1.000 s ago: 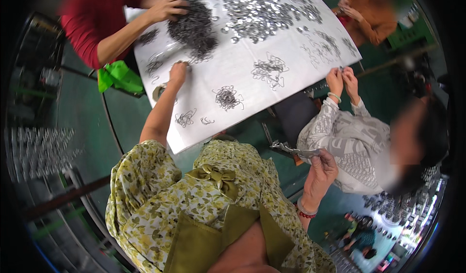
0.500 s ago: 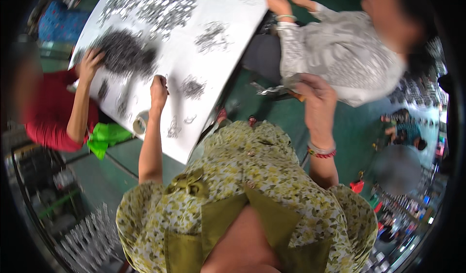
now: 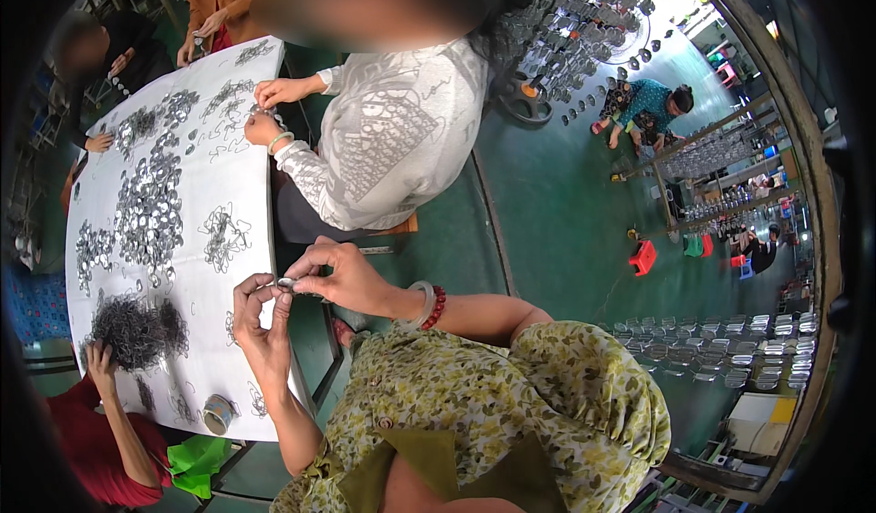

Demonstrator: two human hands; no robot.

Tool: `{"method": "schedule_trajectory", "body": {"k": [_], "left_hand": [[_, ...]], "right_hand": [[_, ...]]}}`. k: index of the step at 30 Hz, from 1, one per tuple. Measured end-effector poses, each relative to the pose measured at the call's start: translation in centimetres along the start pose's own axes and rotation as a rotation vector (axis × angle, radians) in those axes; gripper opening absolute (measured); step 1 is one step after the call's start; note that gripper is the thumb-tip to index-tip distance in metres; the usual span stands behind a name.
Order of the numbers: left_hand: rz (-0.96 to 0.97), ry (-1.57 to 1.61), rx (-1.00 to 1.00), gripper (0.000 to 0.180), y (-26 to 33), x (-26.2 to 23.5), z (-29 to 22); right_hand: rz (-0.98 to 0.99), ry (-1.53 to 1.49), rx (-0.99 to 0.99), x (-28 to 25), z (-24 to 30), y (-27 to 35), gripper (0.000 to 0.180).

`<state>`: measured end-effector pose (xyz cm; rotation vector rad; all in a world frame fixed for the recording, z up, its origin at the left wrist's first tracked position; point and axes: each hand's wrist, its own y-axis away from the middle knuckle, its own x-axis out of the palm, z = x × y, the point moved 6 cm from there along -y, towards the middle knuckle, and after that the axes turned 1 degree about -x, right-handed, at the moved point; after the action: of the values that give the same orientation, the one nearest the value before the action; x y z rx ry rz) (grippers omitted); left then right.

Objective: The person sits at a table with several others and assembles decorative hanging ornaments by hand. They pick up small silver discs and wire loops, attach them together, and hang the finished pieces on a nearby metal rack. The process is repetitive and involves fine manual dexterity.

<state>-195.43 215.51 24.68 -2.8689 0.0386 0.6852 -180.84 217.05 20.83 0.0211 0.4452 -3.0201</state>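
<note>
Two hands, left [image 3: 263, 317] and right [image 3: 336, 274], pinch one small metal ring [image 3: 286, 284] between their fingertips, just off the white desk's [image 3: 246, 194] near edge. Any slip would likely drop the ring to the floor [image 3: 547, 203], since nothing lies beneath it.

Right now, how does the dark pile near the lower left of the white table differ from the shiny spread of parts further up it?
The dark wire pile is blackish and heaped in a dense, tangled clump; the shiny ring spread is silvery and lies thin and scattered in a long band. A hand of the person in red rests at the dark pile's edge, while no hand touches the ring spread. Both are small metal parts lying loose on the white table.
</note>
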Motion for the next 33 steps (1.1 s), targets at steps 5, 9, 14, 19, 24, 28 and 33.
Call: {"method": "schedule_trajectory", "body": {"k": [5,9,14,19,24,28,33], "left_hand": [[-0.103,-0.091,0.059,0.007,0.2,-0.1,-0.9],[-0.175,0.022,0.146,0.009,0.4,-0.5,-1.1],[-0.178,0.06,0.154,0.008,-0.7,-2.3,-0.2],[0.066,0.546,-0.227,0.01,-0.9,-3.3,4.6],[-0.056,0.272,-0.034,0.008,-0.1,-5.3,4.1],[-0.088,0.199,0.173,0.009,0.3,-5.8,4.5],[-0.132,0.191,0.223,0.008,2.6,-6.5,7.2]], "right_hand": [[-0.032,0.116,-0.133,-0.1,1.0,-0.1,0.015],[-0.027,0.153,-0.288,0.6,2.1,-0.4,0.014],[0.043,0.139,-0.113,1.4,2.4,-1.7,0.013],[0.231,-0.042,0.119,3.8,-0.1,-3.1,0.011],[0.394,-0.008,0.086,5.6,0.6,-5.2,0.01],[0.244,-0.196,0.195,6.1,-3.4,-7.9,0.014],[0.525,0.004,0.333,16.0,-11.7,-12.3,0.023]]}}
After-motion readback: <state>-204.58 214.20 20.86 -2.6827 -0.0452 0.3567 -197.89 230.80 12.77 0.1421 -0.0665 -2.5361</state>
